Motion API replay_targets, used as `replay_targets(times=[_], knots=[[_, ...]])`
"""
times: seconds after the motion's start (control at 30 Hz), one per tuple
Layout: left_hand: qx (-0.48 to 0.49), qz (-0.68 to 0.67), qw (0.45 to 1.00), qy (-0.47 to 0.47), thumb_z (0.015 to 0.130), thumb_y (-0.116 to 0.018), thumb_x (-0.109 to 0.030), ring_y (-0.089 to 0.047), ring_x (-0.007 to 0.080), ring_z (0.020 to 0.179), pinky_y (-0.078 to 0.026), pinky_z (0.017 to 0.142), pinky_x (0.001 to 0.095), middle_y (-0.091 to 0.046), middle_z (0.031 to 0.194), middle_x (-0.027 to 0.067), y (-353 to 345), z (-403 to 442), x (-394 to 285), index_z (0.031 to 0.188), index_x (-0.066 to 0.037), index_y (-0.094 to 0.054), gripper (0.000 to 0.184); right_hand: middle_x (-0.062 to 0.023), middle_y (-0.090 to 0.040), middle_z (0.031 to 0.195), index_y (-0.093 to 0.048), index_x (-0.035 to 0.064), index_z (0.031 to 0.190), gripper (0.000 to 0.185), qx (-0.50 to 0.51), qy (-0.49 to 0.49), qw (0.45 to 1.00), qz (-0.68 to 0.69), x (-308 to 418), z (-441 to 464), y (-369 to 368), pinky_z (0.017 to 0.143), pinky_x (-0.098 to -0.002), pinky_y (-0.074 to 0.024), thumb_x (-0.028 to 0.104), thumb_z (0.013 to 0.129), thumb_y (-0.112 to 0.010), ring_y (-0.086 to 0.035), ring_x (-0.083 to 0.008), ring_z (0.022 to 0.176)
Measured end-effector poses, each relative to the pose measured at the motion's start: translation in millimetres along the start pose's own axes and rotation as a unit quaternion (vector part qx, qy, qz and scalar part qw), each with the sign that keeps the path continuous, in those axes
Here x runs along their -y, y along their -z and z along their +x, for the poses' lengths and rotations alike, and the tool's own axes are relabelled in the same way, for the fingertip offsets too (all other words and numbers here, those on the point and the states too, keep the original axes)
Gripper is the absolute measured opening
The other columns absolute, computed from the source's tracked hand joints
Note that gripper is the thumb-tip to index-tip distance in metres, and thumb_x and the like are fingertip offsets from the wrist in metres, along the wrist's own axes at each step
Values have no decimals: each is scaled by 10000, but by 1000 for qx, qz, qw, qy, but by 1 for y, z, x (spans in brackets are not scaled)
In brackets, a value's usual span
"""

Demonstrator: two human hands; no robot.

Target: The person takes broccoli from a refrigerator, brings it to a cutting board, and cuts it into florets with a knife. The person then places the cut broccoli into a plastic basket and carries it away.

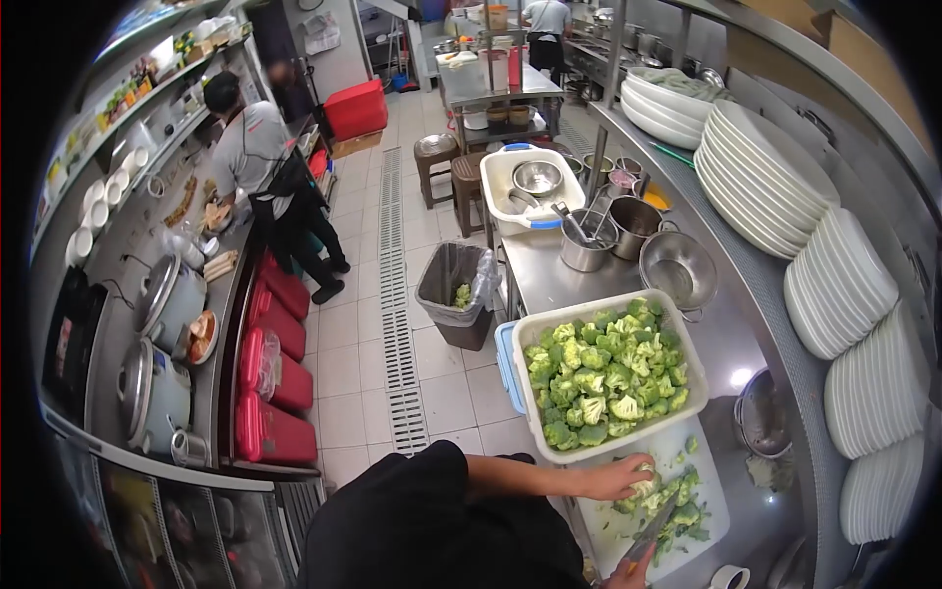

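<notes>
My left hand [620, 477] is closed over a piece of broccoli [645, 485] on the white cutting board [702, 525]. Lower down, my right hand [631, 571] grips the handle of a kitchen knife [653, 530], partly cut off by the bottom edge. The blade points up and to the right, beside the broccoli. Small green trimmings [692, 510] lie about the blade. Just beyond the board stands a white tub [699, 378] heaped with cut broccoli florets [599, 368].
A lined bin [451, 329] with some broccoli in it stands on the floor, left of the steel counter [540, 270]. Pots, a metal bowl [677, 270] and a colander [763, 417] are on the counter. Stacked white plates [756, 177] fill the right shelf. A co-worker [260, 162] stands at the left counter.
</notes>
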State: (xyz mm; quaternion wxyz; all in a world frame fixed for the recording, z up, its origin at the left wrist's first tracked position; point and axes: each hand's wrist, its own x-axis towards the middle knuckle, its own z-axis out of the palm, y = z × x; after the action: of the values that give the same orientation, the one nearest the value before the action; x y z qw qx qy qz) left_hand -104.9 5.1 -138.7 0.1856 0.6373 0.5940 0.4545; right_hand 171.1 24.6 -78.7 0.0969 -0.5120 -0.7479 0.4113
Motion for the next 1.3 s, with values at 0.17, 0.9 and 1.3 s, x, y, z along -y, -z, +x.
replay_targets(times=[0.17, 0.9, 1.3], knots=[[-46, 191, 959, 206, 869, -720, -309, -482, 391, 1239, -447, 1009, 442, -454, 1308, 215, -4, -9, -19, 1265, -26, -517, 527, -83, -454, 737, -412, 97, 1513, 512, 14, -93, 995, 22, 48, -10, 16, 620, -369, -394, 141, 1019, -541, -372, -214, 664], [-71, 34, 990, 114, 776, -778, -50, -646, 204, 731, -567, 685, 331, -603, 1184, 107, 12, 1, -11, 1217, -46, -602, 475, -218, -625, 792, -349, 202, 1551, 609, -76, 85, 993, -30, 72, -29, -3, 656, -514, -502, 140, 986, -569, -643, -412, 698], [3, 84, 988, 131, 807, -729, -161, -648, 415, 880, -546, 753, 492, -551, 1241, 158, 21, 17, -13, 1204, -34, -559, 450, -305, -623, 802, -317, 209, 1560, 605, 27, 75, 996, -42, 22, -14, -24, 729, -573, -505, 162, 995, -528, -631, -503, 744]])
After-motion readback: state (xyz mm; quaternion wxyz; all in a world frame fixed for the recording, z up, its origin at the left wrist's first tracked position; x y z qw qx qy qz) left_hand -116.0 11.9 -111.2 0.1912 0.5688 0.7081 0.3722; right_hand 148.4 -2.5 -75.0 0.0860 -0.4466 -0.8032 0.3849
